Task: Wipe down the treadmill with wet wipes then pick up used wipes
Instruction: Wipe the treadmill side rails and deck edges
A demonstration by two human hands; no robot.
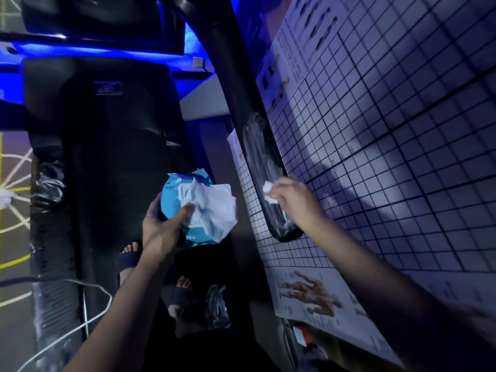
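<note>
Wipes, two: right grip (292,197) pinches small wipe (269,194) against handrail (259,149); left grip (161,226), left of handrail, clutches one pack (171,193), loose wipe (214,210) protruding.

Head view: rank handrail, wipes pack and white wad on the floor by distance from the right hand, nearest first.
1. Handrail: right side, directly under the right hand, which pinches a wipe against it.
2. Wipes pack: centre of view, gripped by the left hand.
3. White wad: on the floor at the far left edge.
</note>
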